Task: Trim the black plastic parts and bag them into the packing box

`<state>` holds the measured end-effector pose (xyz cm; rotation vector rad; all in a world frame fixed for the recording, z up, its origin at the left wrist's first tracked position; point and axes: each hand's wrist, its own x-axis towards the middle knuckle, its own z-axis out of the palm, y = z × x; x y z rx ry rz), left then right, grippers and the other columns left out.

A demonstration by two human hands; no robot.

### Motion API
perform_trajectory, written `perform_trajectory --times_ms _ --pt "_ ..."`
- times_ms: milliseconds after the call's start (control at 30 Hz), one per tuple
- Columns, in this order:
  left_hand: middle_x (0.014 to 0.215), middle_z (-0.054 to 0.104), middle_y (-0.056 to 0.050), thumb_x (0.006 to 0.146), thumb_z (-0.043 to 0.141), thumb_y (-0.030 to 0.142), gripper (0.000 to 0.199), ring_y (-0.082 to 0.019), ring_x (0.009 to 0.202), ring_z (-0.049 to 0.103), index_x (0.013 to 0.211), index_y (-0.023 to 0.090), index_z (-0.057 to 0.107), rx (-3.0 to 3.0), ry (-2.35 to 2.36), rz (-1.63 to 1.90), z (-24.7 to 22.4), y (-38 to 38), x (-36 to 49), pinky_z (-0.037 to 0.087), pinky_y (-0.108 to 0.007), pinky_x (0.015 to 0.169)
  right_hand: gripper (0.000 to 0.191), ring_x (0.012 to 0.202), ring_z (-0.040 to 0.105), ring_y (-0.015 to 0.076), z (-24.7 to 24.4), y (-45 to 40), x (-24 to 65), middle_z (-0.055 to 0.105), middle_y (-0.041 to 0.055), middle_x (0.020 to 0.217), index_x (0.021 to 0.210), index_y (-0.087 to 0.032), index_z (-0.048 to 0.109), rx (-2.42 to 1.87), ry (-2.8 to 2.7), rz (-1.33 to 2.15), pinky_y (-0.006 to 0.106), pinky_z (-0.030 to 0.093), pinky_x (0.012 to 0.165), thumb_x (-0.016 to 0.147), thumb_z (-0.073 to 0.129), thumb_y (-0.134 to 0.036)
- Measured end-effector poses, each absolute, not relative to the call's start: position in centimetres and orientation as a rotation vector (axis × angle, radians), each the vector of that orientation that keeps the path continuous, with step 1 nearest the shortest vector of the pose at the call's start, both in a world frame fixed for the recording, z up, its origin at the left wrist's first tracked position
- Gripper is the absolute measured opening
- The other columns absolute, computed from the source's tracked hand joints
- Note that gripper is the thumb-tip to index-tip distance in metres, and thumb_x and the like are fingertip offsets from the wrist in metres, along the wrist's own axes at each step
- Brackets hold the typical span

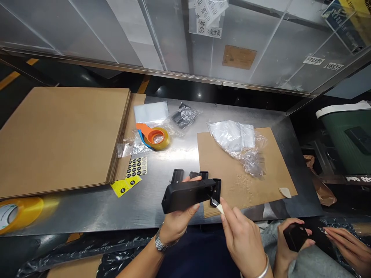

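Observation:
My left hand (179, 224) grips a long black plastic housing (187, 194) from below, its fingers wrapped behind it. Its far end points right, towards a small craft knife (219, 208) with a pale handle. My right hand (242, 236) pinches that knife, and the blade tip is at or close to the housing's right end; contact cannot be made out. Just behind the housing, several small black plastic trays or covers (177, 176) lie on the metal table (162, 164), partly hidden by it.
Stacked cardboard sheets (63, 135) fill the left. Tape rolls (164, 141), sticker sheets (136, 166) and bagged black parts (184, 115) lie beside them. A cardboard sheet (272, 162) on the right carries a plastic bag (232, 136). Another person's hands (285, 235) work at lower right.

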<state>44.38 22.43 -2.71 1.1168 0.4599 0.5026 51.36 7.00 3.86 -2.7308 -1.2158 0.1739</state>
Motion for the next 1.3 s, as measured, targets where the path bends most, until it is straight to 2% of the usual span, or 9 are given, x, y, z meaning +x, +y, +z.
perform_trajectory --times_ms 267,333,467,533,600,667,833,1100,1300 --pt "0.130 0.045 -0.009 0.076 0.057 0.019 0.061 -0.027 0.118 0.042 0.129 0.028 0.029 0.770 0.447 0.378 -0.9 22.8 45.7 0.038 -0.046 0.095 0.042 0.055 0.052 0.0133 3.5 7.2 51.6 0.050 0.0021 0.064 0.130 -0.021 0.038 -2.794 -1.160 -0.096 0.022 0.034 0.047 0.090 0.033 -0.029" --pt "0.130 0.045 -0.009 0.077 0.056 0.018 0.058 -0.027 0.116 0.044 0.128 0.029 0.031 0.710 0.422 0.326 -0.6 23.0 45.8 0.042 -0.045 0.090 0.042 0.055 0.052 0.0135 3.6 7.1 52.1 0.051 0.0025 0.066 0.131 -0.021 0.037 -2.718 -1.086 -0.011 0.022 0.035 0.048 0.090 0.033 -0.029" --pt "0.122 0.051 -0.009 0.078 0.054 0.020 0.045 -0.026 0.108 0.049 0.120 0.025 0.042 0.657 0.361 0.219 -0.1 23.3 45.9 0.047 -0.040 0.081 0.038 0.072 0.057 0.0144 3.9 6.8 53.0 0.059 0.0061 0.088 0.123 -0.020 0.044 -2.353 -0.872 0.332 0.021 0.043 0.063 0.088 0.037 -0.030" --pt "0.118 0.053 -0.010 0.077 0.054 0.021 0.039 -0.026 0.104 0.051 0.115 0.022 0.047 0.649 0.343 0.168 0.0 23.3 46.1 0.048 -0.037 0.077 0.033 0.063 0.053 0.0119 3.9 7.0 53.2 0.058 0.0020 0.076 0.113 -0.020 0.051 -2.173 -0.752 0.472 0.020 0.042 0.059 0.084 0.045 -0.033" --pt "0.114 0.055 -0.010 0.077 0.055 0.021 0.035 -0.025 0.100 0.053 0.112 0.020 0.050 0.650 0.337 0.132 0.0 23.2 46.2 0.048 -0.034 0.073 0.026 0.049 0.042 0.0086 3.7 7.3 53.2 0.048 -0.0034 0.058 0.101 -0.019 0.057 -2.045 -0.649 0.576 0.019 0.037 0.049 0.080 0.050 -0.034" --pt "0.108 0.057 -0.010 0.076 0.056 0.021 0.033 -0.022 0.094 0.055 0.109 0.020 0.051 0.661 0.341 0.113 0.1 23.1 46.4 0.048 -0.030 0.069 0.020 0.045 0.035 0.0070 3.4 7.8 53.1 0.040 -0.0057 0.051 0.090 -0.018 0.059 -1.948 -0.590 0.660 0.019 0.032 0.046 0.079 0.053 -0.033" --pt "0.103 0.058 -0.008 0.075 0.057 0.021 0.030 -0.017 0.082 0.056 0.105 0.020 0.053 0.678 0.338 0.086 0.1 22.8 46.4 0.046 -0.026 0.065 0.016 0.046 0.032 0.0060 2.8 8.6 52.7 0.040 -0.0056 0.052 0.083 -0.017 0.061 -1.905 -0.572 0.742 0.019 0.027 0.045 0.077 0.055 -0.031" --pt "0.103 0.058 -0.009 0.075 0.058 0.023 0.033 -0.018 0.084 0.056 0.106 0.019 0.052 0.679 0.348 0.095 0.0 22.4 46.3 0.047 -0.027 0.066 0.017 0.046 0.029 0.0056 3.2 8.4 52.2 0.033 -0.0066 0.051 0.068 -0.017 0.050 -1.825 -0.552 0.857 0.019 0.024 0.046 0.079 0.051 -0.029" --pt "0.107 0.056 -0.010 0.076 0.057 0.022 0.035 -0.019 0.087 0.056 0.110 0.018 0.050 0.676 0.325 0.094 -0.1 22.6 46.4 0.047 -0.027 0.067 0.021 0.047 0.029 0.0053 2.2 7.3 52.5 0.034 -0.0064 0.053 0.071 -0.018 0.049 -1.596 -0.391 0.762 0.018 0.027 0.046 0.083 0.046 -0.035"
